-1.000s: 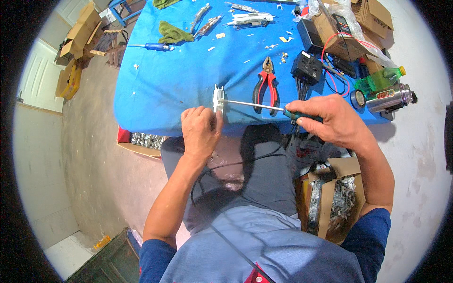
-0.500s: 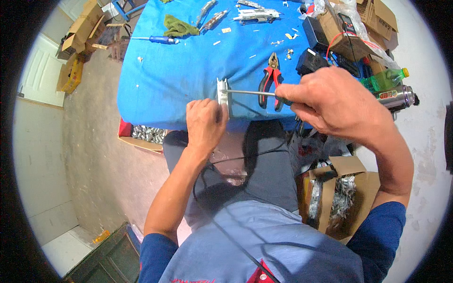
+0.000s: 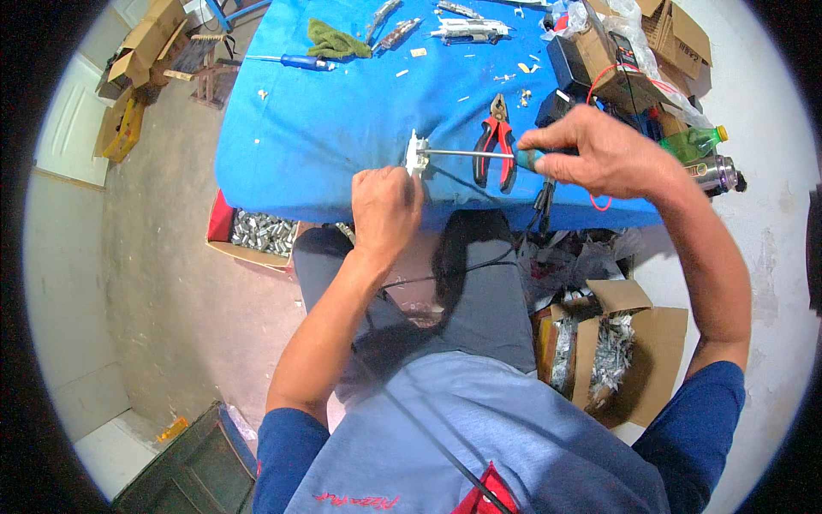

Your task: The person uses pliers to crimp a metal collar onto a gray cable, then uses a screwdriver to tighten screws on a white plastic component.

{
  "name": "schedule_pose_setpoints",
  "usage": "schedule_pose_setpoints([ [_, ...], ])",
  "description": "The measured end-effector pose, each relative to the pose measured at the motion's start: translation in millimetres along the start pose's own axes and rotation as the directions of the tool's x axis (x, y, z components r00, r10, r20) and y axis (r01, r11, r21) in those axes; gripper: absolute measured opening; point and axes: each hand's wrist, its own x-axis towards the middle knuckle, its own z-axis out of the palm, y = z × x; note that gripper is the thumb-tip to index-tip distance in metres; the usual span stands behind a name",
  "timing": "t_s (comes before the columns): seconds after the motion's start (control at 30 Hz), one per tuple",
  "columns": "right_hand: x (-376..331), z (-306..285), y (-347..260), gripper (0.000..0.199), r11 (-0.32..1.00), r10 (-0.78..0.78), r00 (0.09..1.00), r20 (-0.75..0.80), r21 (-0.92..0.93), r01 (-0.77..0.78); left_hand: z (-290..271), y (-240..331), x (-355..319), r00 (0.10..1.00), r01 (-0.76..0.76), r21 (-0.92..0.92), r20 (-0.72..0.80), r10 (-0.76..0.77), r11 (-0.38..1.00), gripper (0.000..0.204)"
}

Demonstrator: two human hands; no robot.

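Note:
Near the front edge of the blue-covered table (image 3: 317,154), my left hand (image 3: 385,210) is closed on the lower end of a narrow white part (image 3: 416,152). Its upper end sticks out past my fingers; the kind of part is too small to make out. My right hand (image 3: 595,150) grips the teal handle of a screwdriver (image 3: 471,153). The metal shaft runs level to the left, and its tip meets the white part. Pliers with red and black handles (image 3: 494,141) lie under the shaft, jaws pointing away from me.
At the table's far side lie a blue screwdriver (image 3: 295,62), a green cloth (image 3: 340,40) and several white parts (image 3: 471,31). A green bottle (image 3: 689,144) and a metal flask (image 3: 717,174) are at the right. Below stand boxes of metal pieces (image 3: 261,233) and scraps (image 3: 610,351).
The white part has turned and tilted in my left hand, which has shifted slightly right. My right hand has moved up a little, showing more of the screwdriver's handle.

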Motion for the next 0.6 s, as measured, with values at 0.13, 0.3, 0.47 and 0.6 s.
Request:
schedule_pose_setpoints([
  [0.13, -25, 29, -1, 0.032, 0.891, 0.179, 0.980, 0.082, 0.410, -0.197, -2, 0, 5, 1.000, -0.017, 0.020, 0.018, 0.016, 1.000, 0.022],
  [0.3, -44, 63, -2, 0.038, 0.732, 0.292, 0.954, 0.065, 0.627, -0.267, -7, -4, 5, 0.999, 0.023, 0.032, 0.039, -0.024, 0.999, 0.026],
  [0.47, -62, 86, -7, 0.042, 0.487, 0.351, 0.923, 0.159, 0.811, -0.324, -21, -18, 10, 0.996, 0.072, 0.059, 0.057, -0.075, 0.996, 0.030],
  [0.6, -65, 103, -8, 0.042, 0.785, 0.275, 0.960, -0.045, 0.587, -0.197, -27, -24, 17, 0.973, 0.045, 0.059, 0.223, -0.057, 0.997, 0.029],
])
